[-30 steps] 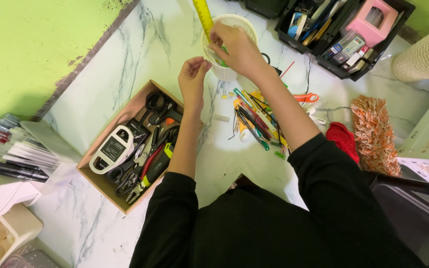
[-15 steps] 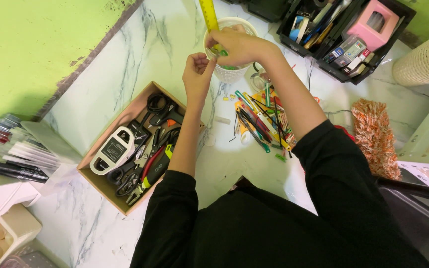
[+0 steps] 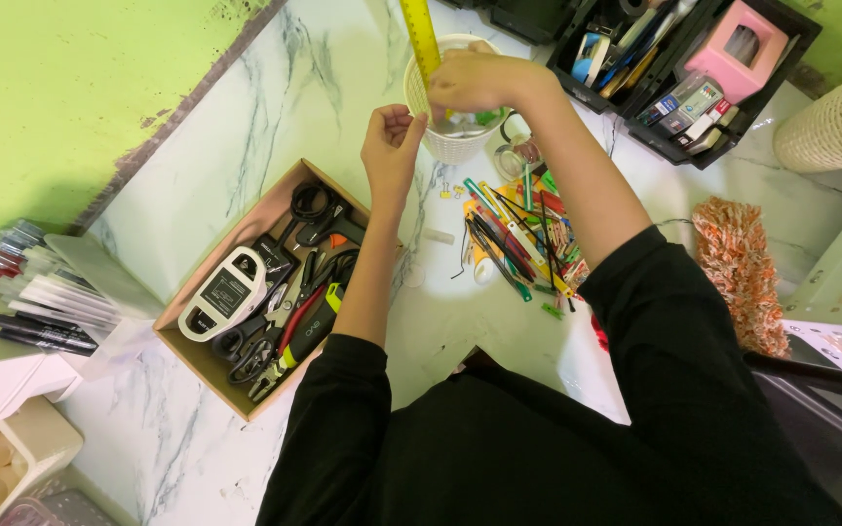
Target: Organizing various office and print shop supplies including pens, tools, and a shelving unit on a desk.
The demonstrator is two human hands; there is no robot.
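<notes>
The right hand (image 3: 475, 80) is clamped on a yellow ruler (image 3: 421, 39) standing in the white cup (image 3: 450, 146) at twelve o'clock; the left hand (image 3: 392, 146) seems pinched on something tiny. A tug might topple the cup.

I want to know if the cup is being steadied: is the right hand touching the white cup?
Touching. In the head view the right hand lies over the rim of the white cup, no gap between them.
</notes>
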